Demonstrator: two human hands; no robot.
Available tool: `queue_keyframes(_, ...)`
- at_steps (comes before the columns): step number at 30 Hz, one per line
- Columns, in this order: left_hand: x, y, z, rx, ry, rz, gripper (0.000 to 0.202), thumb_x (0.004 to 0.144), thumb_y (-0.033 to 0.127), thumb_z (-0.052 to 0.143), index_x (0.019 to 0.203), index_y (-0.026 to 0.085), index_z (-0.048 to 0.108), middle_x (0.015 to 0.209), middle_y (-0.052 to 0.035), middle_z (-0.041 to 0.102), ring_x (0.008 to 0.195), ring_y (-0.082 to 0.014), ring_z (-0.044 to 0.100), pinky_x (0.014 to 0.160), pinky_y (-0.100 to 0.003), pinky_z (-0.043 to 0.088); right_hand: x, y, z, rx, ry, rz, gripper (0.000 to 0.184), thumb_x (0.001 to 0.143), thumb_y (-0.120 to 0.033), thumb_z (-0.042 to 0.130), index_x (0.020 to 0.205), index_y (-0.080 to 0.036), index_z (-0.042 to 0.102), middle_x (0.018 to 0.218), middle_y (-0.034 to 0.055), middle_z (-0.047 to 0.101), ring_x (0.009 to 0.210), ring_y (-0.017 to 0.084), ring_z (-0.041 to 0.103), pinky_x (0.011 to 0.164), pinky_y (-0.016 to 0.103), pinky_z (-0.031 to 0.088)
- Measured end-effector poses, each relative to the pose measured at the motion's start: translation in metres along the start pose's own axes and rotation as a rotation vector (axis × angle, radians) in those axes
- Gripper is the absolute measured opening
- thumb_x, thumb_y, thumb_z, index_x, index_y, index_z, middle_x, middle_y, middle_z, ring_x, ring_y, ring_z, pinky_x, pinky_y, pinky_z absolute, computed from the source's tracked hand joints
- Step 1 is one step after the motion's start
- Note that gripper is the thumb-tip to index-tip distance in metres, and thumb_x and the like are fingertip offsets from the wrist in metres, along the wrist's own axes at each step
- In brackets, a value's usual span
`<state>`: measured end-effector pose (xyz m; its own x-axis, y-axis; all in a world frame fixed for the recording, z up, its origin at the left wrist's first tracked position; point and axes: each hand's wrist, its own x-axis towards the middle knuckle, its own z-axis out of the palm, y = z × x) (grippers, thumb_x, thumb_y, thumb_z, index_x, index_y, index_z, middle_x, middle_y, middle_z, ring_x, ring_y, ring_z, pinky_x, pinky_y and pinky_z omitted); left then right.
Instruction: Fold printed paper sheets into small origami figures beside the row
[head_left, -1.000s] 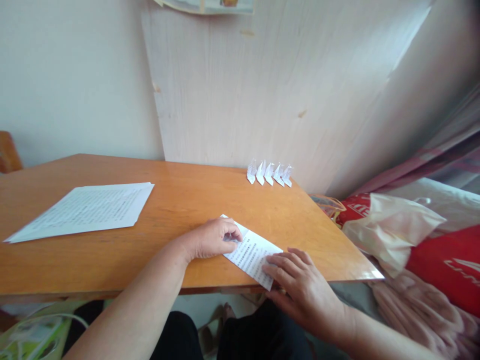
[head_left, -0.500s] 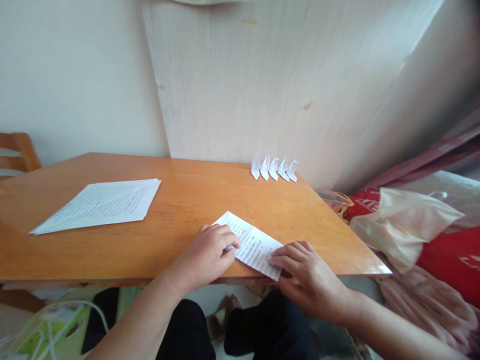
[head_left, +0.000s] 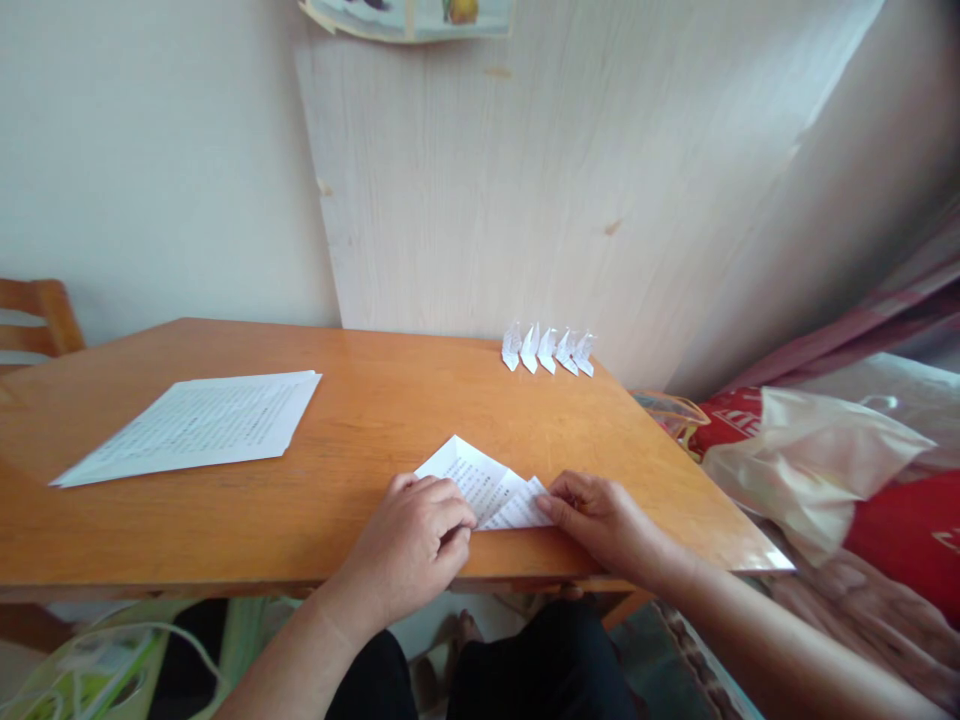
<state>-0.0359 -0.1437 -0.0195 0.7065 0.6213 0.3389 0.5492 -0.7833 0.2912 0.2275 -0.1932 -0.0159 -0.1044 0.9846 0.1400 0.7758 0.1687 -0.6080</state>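
A folded sheet of printed paper [head_left: 480,482] lies near the front edge of the wooden table. Its right corner is turned up and over, making a slanted flap. My right hand [head_left: 600,520] pinches that flap between thumb and fingers. On the left part of the sheet rests my left hand [head_left: 420,535], its fingers curled and pressing the paper against the table; the fingertips are partly hidden.
A stack of printed sheets [head_left: 202,425] lies on the table's [head_left: 360,400] left side. Several small folded paper pieces [head_left: 547,350] stand in a row at the back right. Bags [head_left: 810,460] and cloth are heaped beyond the right edge. A chair [head_left: 45,315] stands at far left.
My right hand has lifted the sheet's right corner and folded it up and inward. My left hand stays on the paper. The view has tilted up slightly.
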Motion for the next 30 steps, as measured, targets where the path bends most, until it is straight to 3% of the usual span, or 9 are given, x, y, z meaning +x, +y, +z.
queue_keyframes(6, -0.002, 0.0, -0.001, -0.034, 0.008, -0.004, 0.014, 0.085, 0.011, 0.057, 0.082, 0.022, 0.065, 0.085, 0.0002, 0.066, 0.087, -0.0191, 0.059, 0.085, -0.038, 0.035, 0.016, 0.006, 0.007, -0.112, 0.04, 0.086, 0.033, 0.095, -0.045, 0.052, 0.075, -0.021, 0.06, 0.07, 0.0, 0.064, 0.065, 0.016, 0.058, 0.059, 0.027, 0.037)
queue_keyframes(12, -0.003, 0.0, 0.0, -0.111, 0.095, -0.049, 0.024, 0.075, 0.005, 0.057, 0.091, 0.022, 0.059, 0.091, 0.0016, 0.068, 0.089, -0.0195, 0.061, 0.09, -0.039, 0.036, 0.021, 0.007, 0.008, -0.173, 0.052, 0.123, 0.032, 0.095, -0.047, 0.052, 0.076, -0.022, 0.062, 0.071, 0.0007, 0.067, 0.064, 0.016, 0.059, 0.06, 0.028, 0.036)
queue_keyframes(18, -0.008, 0.004, 0.0, -0.039, 0.127, 0.043, 0.027, 0.085, 0.012, 0.056, 0.106, 0.027, 0.065, 0.095, 0.0006, 0.069, 0.094, -0.021, 0.06, 0.1, -0.046, 0.032, 0.022, 0.006, 0.009, -0.198, 0.066, 0.134, 0.032, 0.093, -0.047, 0.053, 0.076, -0.022, 0.063, 0.072, 0.0018, 0.069, 0.064, 0.017, 0.059, 0.06, 0.028, 0.037)
queue_keyframes(30, -0.016, 0.007, 0.004, 0.039, 0.14, 0.153, 0.015, 0.092, 0.021, 0.054, 0.095, 0.023, 0.069, 0.079, -0.0022, 0.061, 0.083, -0.0214, 0.053, 0.083, -0.043, 0.038, 0.02, 0.004, 0.014, -0.235, 0.099, 0.133, 0.032, 0.093, -0.048, 0.056, 0.073, -0.023, 0.061, 0.069, 0.0006, 0.068, 0.061, 0.016, 0.058, 0.057, 0.028, 0.033)
